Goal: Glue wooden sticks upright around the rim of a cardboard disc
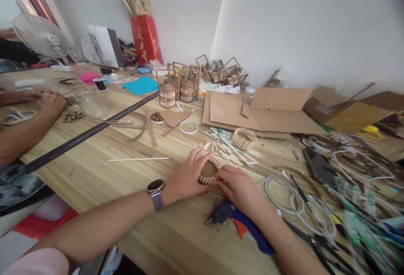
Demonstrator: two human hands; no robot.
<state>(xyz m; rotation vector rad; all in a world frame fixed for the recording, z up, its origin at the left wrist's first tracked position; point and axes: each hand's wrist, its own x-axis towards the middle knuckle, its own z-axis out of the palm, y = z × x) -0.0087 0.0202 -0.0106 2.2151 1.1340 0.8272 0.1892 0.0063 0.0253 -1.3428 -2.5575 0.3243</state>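
Note:
A small round stick basket (207,170), with a brown disc base and short light sticks standing round its edge, is on the wooden table between my hands. My left hand (184,176) curls round its left side, thumb at the near edge and fingers on the far rim. My right hand (240,187) is closed with its fingertips pinched at the basket's right near edge; any single stick between them is hidden. A blue glue gun (244,224) lies beneath my right forearm. Beyond the basket are loose matchsticks (232,153) and a taller stick ring (244,138).
Cardboard sheets (233,111) lie behind the sticks. Finished lidded baskets (167,94) stand farther back. Coiled tubing (284,195), scissors (312,241) and a phone (320,165) crowd the right. Another person's hand (52,102) is at left, near a glass jar (91,104).

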